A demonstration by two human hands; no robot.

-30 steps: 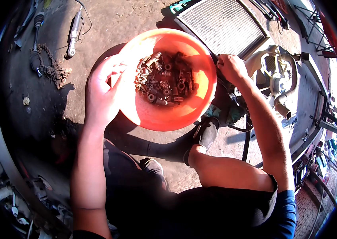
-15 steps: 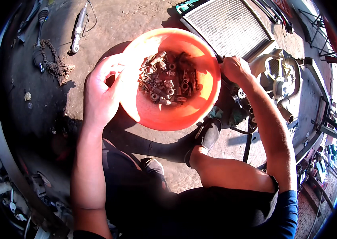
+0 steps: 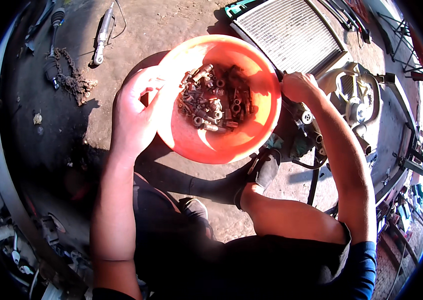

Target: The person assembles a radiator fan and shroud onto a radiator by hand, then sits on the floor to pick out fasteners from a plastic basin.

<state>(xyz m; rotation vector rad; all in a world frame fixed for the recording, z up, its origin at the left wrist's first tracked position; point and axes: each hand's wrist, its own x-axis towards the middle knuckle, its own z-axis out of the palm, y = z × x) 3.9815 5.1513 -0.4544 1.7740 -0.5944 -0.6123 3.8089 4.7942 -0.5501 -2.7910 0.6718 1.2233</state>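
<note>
A round orange plastic basin [image 3: 211, 152] is between my hands, its left side washed out by sunlight. Inside lies a pile of rusty bolts, nuts and sockets or bushings [image 3: 216, 102]. My left hand [image 3: 137, 112] is closed at the basin's left rim, thumb and fingers bent toward each other; glare blurs the exact contact. At the right rim, my right hand [image 3: 300, 87] is curled into a fist gripping the edge, its fingertips hidden.
Beyond the basin lies a radiator [image 3: 286, 37]; a fan shroud [image 3: 354, 100] is to the right. An air ratchet [image 3: 103, 37], a rusty chain [image 3: 75, 82] and a drive shaft [image 3: 53, 47] lie at far left. My shoe [image 3: 266, 167] stands just below the basin. Metal frames line both sides.
The whole view has shifted slightly, with the basin, hands and floor items all a little further right. My hands keep the same hold on the basin.
</note>
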